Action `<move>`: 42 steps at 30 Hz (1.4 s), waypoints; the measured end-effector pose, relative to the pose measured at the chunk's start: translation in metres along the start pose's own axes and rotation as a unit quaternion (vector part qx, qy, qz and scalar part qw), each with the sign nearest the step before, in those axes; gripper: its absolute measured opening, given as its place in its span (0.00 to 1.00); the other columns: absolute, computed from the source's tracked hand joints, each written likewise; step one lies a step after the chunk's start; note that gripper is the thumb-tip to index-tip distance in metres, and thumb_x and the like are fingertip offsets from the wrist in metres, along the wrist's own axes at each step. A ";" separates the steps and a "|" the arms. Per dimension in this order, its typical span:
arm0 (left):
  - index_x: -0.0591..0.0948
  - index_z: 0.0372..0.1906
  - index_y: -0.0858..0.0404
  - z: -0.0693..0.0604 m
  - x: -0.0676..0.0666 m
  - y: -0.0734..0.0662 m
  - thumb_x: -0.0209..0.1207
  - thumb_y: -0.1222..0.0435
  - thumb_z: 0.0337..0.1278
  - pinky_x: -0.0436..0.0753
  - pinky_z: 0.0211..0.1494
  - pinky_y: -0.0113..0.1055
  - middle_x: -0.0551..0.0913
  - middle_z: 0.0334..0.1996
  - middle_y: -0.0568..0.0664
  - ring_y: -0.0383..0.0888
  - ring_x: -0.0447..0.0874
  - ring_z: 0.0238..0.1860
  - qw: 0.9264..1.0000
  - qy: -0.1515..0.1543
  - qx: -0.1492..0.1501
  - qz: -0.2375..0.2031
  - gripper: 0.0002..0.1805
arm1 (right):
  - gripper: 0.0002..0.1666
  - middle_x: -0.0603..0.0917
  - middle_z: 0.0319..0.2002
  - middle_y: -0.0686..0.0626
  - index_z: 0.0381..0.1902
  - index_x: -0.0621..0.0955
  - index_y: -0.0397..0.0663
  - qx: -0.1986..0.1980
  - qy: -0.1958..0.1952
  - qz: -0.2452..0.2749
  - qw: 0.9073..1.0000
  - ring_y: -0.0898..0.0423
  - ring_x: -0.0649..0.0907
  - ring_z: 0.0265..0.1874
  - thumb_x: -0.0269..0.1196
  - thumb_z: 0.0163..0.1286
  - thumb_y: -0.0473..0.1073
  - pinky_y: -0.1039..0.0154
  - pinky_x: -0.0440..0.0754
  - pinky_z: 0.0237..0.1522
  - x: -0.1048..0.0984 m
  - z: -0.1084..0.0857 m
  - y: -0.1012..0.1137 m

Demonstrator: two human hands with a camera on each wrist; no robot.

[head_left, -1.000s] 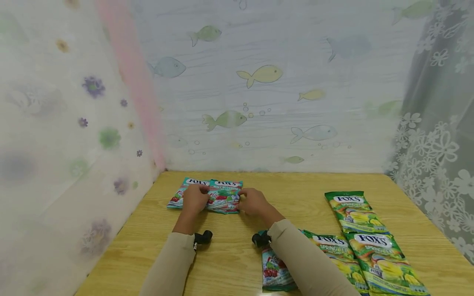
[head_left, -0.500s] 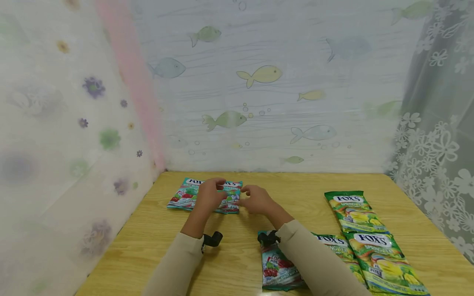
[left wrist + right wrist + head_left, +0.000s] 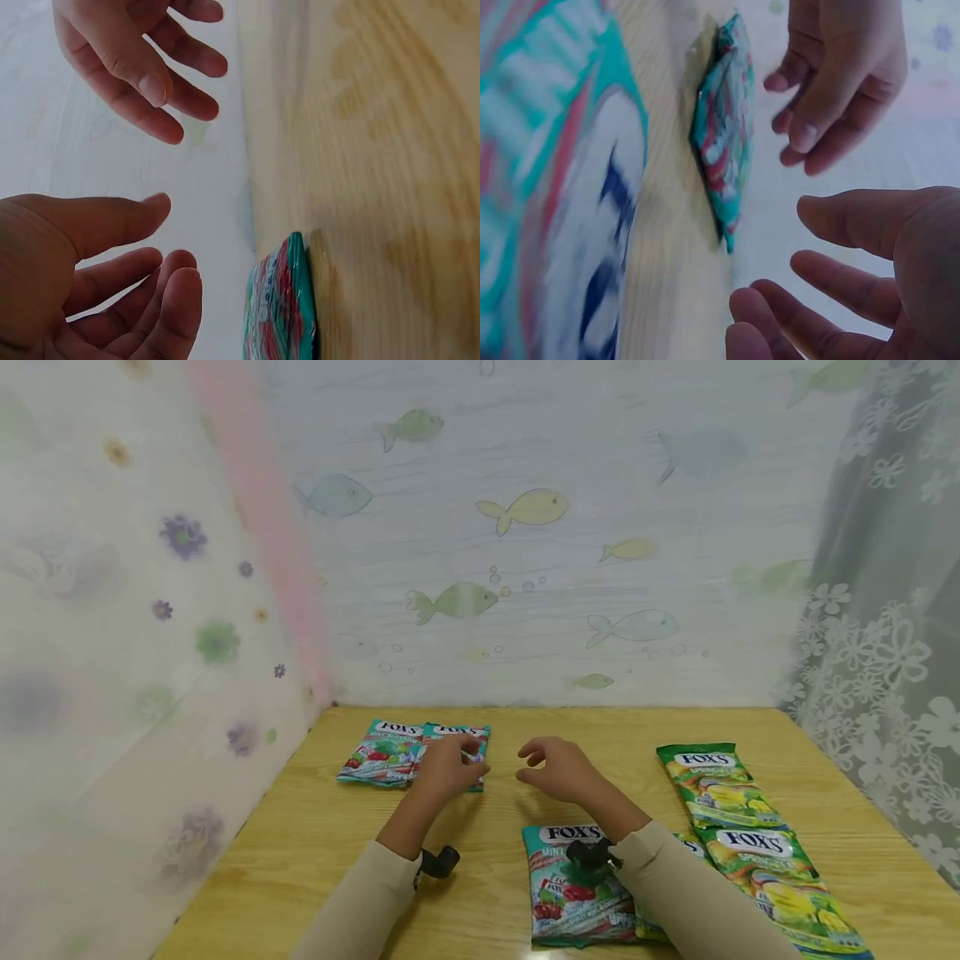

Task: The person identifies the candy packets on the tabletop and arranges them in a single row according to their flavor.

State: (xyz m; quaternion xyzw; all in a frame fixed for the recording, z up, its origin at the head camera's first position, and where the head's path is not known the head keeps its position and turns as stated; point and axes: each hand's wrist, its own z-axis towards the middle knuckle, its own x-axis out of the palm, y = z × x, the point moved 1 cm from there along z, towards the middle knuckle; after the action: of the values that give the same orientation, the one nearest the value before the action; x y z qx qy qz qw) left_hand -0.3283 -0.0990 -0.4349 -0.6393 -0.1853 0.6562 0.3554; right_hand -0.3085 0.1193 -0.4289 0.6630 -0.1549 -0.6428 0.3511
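Two teal Fox's Mint Blossom candy bags lie side by side at the back left of the table: a left bag (image 3: 384,756) and a right bag (image 3: 482,743). My left hand (image 3: 448,770) hovers in front of the right bag and hides part of it; its fingers are relaxed and hold nothing. To its right, my right hand (image 3: 562,768) hangs above the wood, loosely bent and holding nothing. A third Mint Blossom bag (image 3: 551,881) lies nearer, partly under my right wrist. Both wrist views show a gap between hands and bags.
Green Fox's Spring Tea bags lie on the right: a back bag (image 3: 716,785), a front bag (image 3: 787,893), and another (image 3: 648,928) mostly covered by my right sleeve. The wooden table (image 3: 300,868) meets a fish-patterned curtain (image 3: 540,652) behind and a flowered one (image 3: 150,718) at left.
Both hands have come away from the back-left Mint Blossom bags and moved right. The right bag was between them before and now lies untouched. The nearer Mint Blossom bag is more exposed.
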 end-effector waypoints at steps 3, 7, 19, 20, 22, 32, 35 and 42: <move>0.82 0.62 0.63 -0.006 0.001 -0.005 0.69 0.58 0.65 0.88 0.48 0.46 0.86 0.52 0.54 0.51 0.86 0.51 1.000 0.025 0.015 0.013 0.24 | 0.19 0.87 0.50 0.45 0.56 0.85 0.50 -0.007 -0.003 -0.009 1.000 0.48 0.86 0.47 0.71 0.70 0.47 0.50 0.87 0.46 -0.010 -0.011 -0.003; 0.83 0.60 0.63 -0.016 0.003 -0.011 0.70 0.56 0.65 0.87 0.48 0.46 0.85 0.47 0.50 0.48 0.85 0.47 0.997 0.061 0.035 0.014 0.24 | 0.17 0.87 0.46 0.48 0.53 0.86 0.50 -0.022 0.003 -0.025 0.999 0.51 0.85 0.44 0.72 0.69 0.48 0.52 0.87 0.45 -0.021 -0.024 -0.007; 0.82 0.58 0.67 -0.044 0.013 -0.009 0.71 0.56 0.64 0.87 0.34 0.39 0.85 0.36 0.47 0.46 0.90 0.31 0.986 0.149 0.024 -0.065 0.25 | 0.19 0.84 0.36 0.53 0.51 0.86 0.46 -0.021 0.041 -0.046 0.998 0.58 0.80 0.31 0.73 0.67 0.50 0.60 0.81 0.33 -0.040 -0.058 -0.024; 0.81 0.58 0.67 -0.046 0.014 -0.008 0.71 0.55 0.63 0.88 0.34 0.39 0.85 0.36 0.47 0.45 0.90 0.31 0.985 0.154 0.021 -0.074 0.25 | 0.20 0.84 0.36 0.53 0.51 0.86 0.46 -0.019 0.046 -0.044 0.998 0.57 0.80 0.31 0.73 0.67 0.50 0.60 0.81 0.33 -0.041 -0.061 -0.026; 0.81 0.58 0.67 -0.050 0.017 -0.008 0.71 0.55 0.63 0.88 0.34 0.40 0.84 0.37 0.48 0.46 0.91 0.32 0.982 0.166 0.010 -0.093 0.26 | 0.21 0.84 0.35 0.53 0.50 0.85 0.45 -0.018 0.056 -0.040 0.997 0.57 0.80 0.30 0.74 0.66 0.51 0.59 0.80 0.33 -0.044 -0.067 -0.030; 0.82 0.55 0.64 -0.051 0.036 -0.015 0.73 0.56 0.60 0.88 0.36 0.38 0.85 0.37 0.49 0.45 0.91 0.31 0.968 0.215 -0.008 -0.132 0.24 | 0.22 0.84 0.27 0.49 0.47 0.83 0.41 0.021 0.130 0.000 0.991 0.50 0.81 0.18 0.75 0.64 0.50 0.55 0.82 0.22 -0.065 -0.088 -0.053; 0.82 0.55 0.64 -0.051 0.040 -0.016 0.73 0.57 0.59 0.89 0.35 0.40 0.85 0.36 0.49 0.48 0.90 0.29 0.961 0.234 -0.014 -0.143 0.23 | 0.21 0.84 0.26 0.48 0.45 0.83 0.41 0.030 0.144 0.004 0.989 0.50 0.82 0.18 0.77 0.62 0.49 0.55 0.83 0.21 -0.069 -0.093 -0.056; 0.81 0.55 0.64 -0.055 0.042 -0.018 0.73 0.60 0.59 0.89 0.38 0.39 0.87 0.35 0.50 0.48 0.91 0.30 0.954 0.259 -0.027 -0.151 0.23 | 0.20 0.84 0.26 0.49 0.39 0.82 0.43 0.009 0.175 0.007 0.984 0.51 0.82 0.20 0.79 0.58 0.46 0.57 0.82 0.21 -0.075 -0.094 -0.055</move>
State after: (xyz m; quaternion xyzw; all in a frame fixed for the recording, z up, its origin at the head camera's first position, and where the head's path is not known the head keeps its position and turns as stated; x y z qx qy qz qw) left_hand -0.2679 -0.0688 -0.4581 -0.7614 -0.1992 0.4013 0.4686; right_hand -0.2410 0.2324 -0.4167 0.7674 -0.1017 -0.5128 0.3711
